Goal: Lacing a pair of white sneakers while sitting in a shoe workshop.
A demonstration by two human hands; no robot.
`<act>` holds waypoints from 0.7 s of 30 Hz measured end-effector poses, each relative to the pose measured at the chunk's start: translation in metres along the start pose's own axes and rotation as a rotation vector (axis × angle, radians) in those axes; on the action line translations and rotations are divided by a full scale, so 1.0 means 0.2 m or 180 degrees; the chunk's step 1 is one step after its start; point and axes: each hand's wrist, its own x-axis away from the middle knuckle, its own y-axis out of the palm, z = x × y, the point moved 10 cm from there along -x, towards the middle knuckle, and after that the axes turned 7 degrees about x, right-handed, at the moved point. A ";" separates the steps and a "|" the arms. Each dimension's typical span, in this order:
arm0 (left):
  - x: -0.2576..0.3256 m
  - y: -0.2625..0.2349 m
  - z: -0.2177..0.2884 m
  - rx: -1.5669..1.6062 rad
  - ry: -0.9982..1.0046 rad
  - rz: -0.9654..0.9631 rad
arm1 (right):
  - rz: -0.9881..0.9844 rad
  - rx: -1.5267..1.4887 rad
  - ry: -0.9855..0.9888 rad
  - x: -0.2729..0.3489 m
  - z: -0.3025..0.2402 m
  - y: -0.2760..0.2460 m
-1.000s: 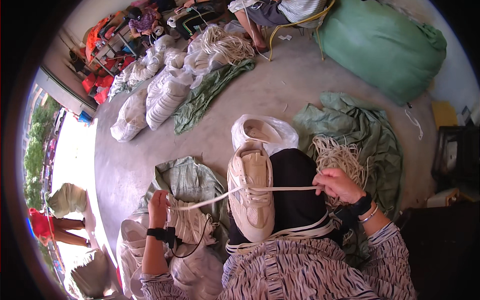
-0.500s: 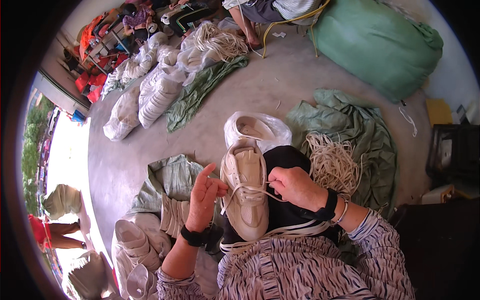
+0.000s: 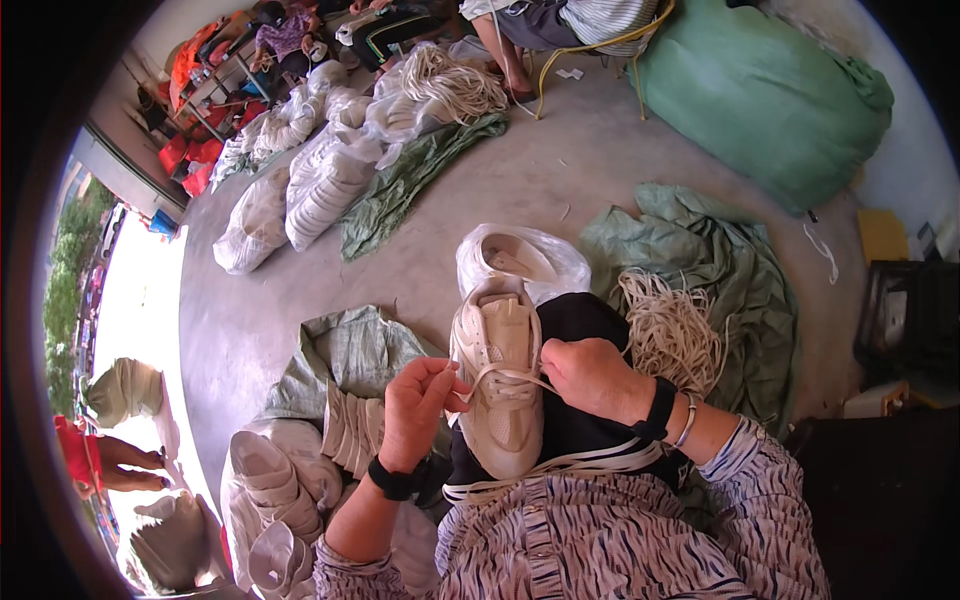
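Sneaker [image 3: 497,385], cream, on my lap: left hand [image 3: 420,410] and right hand [image 3: 590,375] each pinched shut on its lace [image 3: 500,377]. Risk I judge: uneven pull slipping an eyelet.

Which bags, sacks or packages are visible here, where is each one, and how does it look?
Green sack: far right, big, stuffed, rounded.
Clear plastic bag: on the floor just beyond the shoe, crumpled, whitish.
Clear bags of white shoes: far left, in a row.
Yellow flat package: right edge.
No signs or screens.
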 end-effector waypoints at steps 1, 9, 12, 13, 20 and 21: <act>0.01 0.01 -0.02 -0.0069 -0.0150 -0.0106 | -0.0521 -0.0797 0.0754 0.00 0.09 0.05; -0.04 0.05 -0.05 -0.0791 0.0152 -0.0564 | -0.0300 0.0827 -0.0222 -0.05 -0.03 0.07; -0.05 0.05 -0.06 -0.0669 0.0136 -0.0426 | -0.1295 -0.1479 0.1133 0.00 0.13 0.15; -0.05 0.06 -0.06 -0.0551 0.0079 -0.0410 | -0.1563 -0.1930 0.1504 0.03 0.15 0.17; -0.08 0.04 -0.03 -0.0821 0.0243 -0.0152 | -0.1321 -0.1698 0.1213 0.03 0.12 0.15; -0.08 0.06 0.00 -0.0818 0.0248 -0.0163 | -0.1194 -0.1558 0.1178 0.02 0.12 0.12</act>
